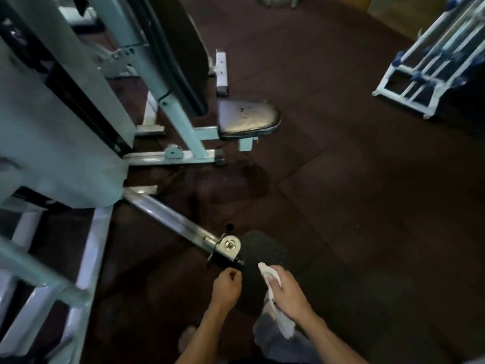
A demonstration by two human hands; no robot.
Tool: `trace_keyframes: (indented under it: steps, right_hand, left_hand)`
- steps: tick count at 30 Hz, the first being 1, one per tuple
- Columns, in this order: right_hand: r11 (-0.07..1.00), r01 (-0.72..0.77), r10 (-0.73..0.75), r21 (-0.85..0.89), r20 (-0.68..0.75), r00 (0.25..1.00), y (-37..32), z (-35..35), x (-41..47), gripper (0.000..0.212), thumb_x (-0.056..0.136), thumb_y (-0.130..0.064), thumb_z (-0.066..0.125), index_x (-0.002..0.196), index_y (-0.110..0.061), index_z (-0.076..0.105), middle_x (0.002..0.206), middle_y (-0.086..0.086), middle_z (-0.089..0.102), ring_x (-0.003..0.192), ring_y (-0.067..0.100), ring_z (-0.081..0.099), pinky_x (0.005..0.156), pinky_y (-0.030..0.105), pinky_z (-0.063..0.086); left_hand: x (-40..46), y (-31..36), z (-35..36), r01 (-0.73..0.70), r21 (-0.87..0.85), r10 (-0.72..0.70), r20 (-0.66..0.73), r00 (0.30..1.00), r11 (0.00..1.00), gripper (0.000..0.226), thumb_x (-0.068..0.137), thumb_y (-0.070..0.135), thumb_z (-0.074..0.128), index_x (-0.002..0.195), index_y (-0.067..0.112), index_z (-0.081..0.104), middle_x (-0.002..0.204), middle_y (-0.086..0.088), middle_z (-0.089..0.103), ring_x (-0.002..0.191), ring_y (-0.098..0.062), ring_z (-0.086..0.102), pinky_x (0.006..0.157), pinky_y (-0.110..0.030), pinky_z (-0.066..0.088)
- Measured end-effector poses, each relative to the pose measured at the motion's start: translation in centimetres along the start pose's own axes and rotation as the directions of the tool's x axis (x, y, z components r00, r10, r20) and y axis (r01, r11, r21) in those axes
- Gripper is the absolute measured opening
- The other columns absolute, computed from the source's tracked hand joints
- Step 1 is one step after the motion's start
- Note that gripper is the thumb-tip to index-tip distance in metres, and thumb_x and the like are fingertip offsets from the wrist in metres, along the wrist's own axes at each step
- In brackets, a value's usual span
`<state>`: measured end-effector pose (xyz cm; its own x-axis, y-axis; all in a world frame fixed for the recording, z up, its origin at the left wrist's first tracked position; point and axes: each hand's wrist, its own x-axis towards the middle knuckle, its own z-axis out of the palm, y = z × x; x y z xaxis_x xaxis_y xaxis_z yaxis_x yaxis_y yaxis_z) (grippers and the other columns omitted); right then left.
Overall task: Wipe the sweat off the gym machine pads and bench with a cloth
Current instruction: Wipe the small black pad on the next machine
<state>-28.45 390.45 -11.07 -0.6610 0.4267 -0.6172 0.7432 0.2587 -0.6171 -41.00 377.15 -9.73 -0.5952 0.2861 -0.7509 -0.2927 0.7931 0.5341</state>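
Observation:
A black foam roller pad [262, 256] sits at the end of a chrome lever arm [168, 218] low in the head view. My right hand [287, 295] grips a white cloth [267, 274] and holds it against the pad's near side; the cloth's tail hangs below my wrist. My left hand [226, 286] hovers just left of the pad with curled fingers, beside the arm's black bracket, holding nothing that I can see. Farther off, the machine's black seat pad [248, 119] and long black back pad [181, 56] are mounted on a pale green frame.
The machine's grey weight-stack housing [57, 143] and white frame bars fill the left side. A white and blue rack [430, 64] stands at the far right. Dark rubber floor [367, 206] spreads between them, with a darker stain near the seat.

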Motion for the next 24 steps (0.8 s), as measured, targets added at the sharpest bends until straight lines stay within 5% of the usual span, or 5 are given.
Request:
trace_keyframes:
  steps: [12, 15, 20, 24]
  right_hand:
    - [0.999, 0.016, -0.014, 0.03, -0.076, 0.997, 0.1, -15.4, 11.6, 0.032, 0.105, -0.034, 0.044, 0.135, -0.027, 0.053, 0.119, 0.002, 0.058, 0.114, 0.016, 0.056, 0.096, 0.031, 0.044]
    - [0.998, 0.032, -0.028, 0.049, -0.067, 0.997, -1.3, -17.1, 15.7, 0.033, 0.105, -0.035, 0.045, 0.135, -0.024, 0.055, 0.122, 0.0, 0.06, 0.115, 0.013, 0.056, 0.096, 0.03, 0.044]
    - [0.993, 0.035, -0.024, 0.115, -0.097, 0.995, -5.4, -19.5, 24.8, 0.029, 0.104, -0.033, 0.046, 0.13, -0.029, 0.057, 0.122, -0.003, 0.063, 0.113, 0.009, 0.058, 0.095, 0.031, 0.046]
    - [0.992, 0.049, -0.038, 0.113, -0.095, 0.995, -9.6, -21.1, 32.9, 0.031, 0.105, -0.032, 0.046, 0.134, -0.027, 0.056, 0.126, -0.007, 0.061, 0.121, 0.008, 0.055, 0.1, 0.027, 0.044]
  left_hand:
    - [8.4, 18.5, 5.3, -0.102, 0.056, 0.097, 0.077, 0.992, 0.993, 0.031, 0.101, 0.024, 0.046, 0.114, 0.006, 0.066, 0.116, -0.013, 0.07, 0.114, -0.028, 0.064, 0.092, -0.03, 0.047]
    - [11.8, 21.4, 4.2, -0.084, 0.076, 0.079, 0.062, 0.995, 0.994, 0.027, 0.101, 0.027, 0.046, 0.111, 0.01, 0.064, 0.11, -0.009, 0.07, 0.106, -0.024, 0.064, 0.078, -0.021, 0.038]
    - [19.2, 27.9, 0.5, -0.1, 0.061, 0.097, 0.04, 0.994, 0.993, 0.022, 0.1, 0.021, 0.048, 0.109, 0.01, 0.065, 0.097, -0.001, 0.06, 0.092, -0.011, 0.053, 0.079, -0.017, 0.036]
    - [26.9, 31.9, -3.4, -0.092, 0.112, 0.089, 0.033, 0.995, 0.989, 0.015, 0.095, 0.03, 0.052, 0.09, 0.023, 0.064, 0.096, -0.004, 0.071, 0.098, -0.019, 0.065, 0.094, -0.033, 0.051]
